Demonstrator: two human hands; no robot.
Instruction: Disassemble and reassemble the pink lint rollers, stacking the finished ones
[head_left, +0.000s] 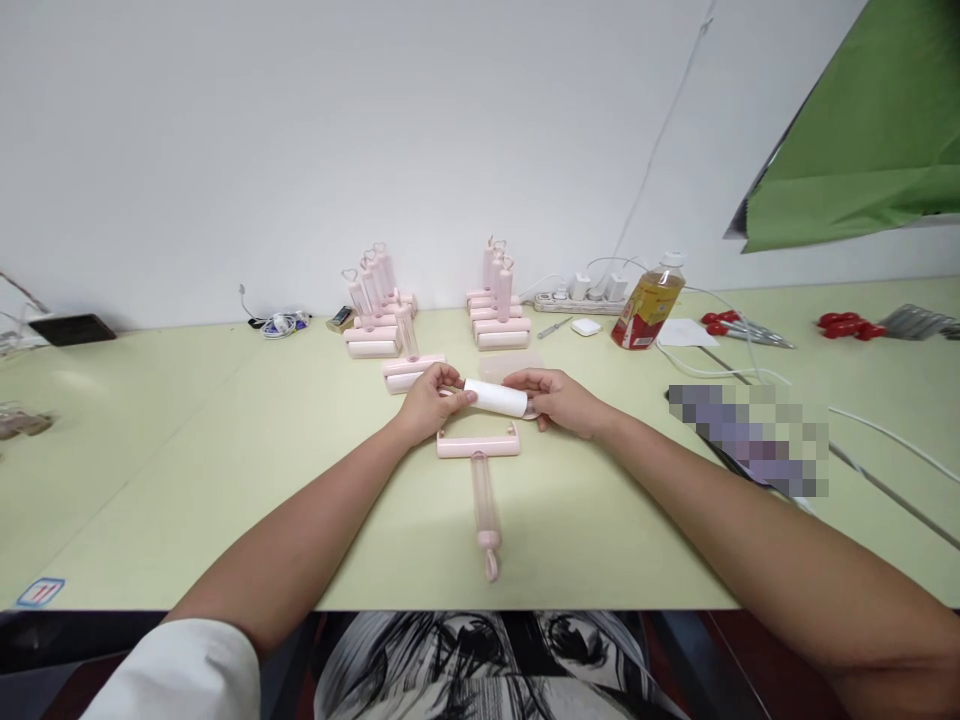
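A white lint roller refill (496,397) is held level above the table between my two hands. My left hand (436,402) grips its left end with thumb and fingers. At the right end, the fingers of my right hand (553,398) close round it. Just below lies a pink lint roller handle (478,446), its frame bare and its clear grip pointing toward me. Behind my left hand another pink lint roller (409,365) stands with its handle up. A flat translucent pink piece (511,366) rests on the table behind the refill, partly hidden.
Several assembled pink lint rollers stand in two rows, left (373,343) and right (502,333). A power strip (577,304), a drink bottle (649,303), red-handled scissors (724,323) and a blurred phone-like object (742,440) sit to the right. Cables cross the table (187,450).
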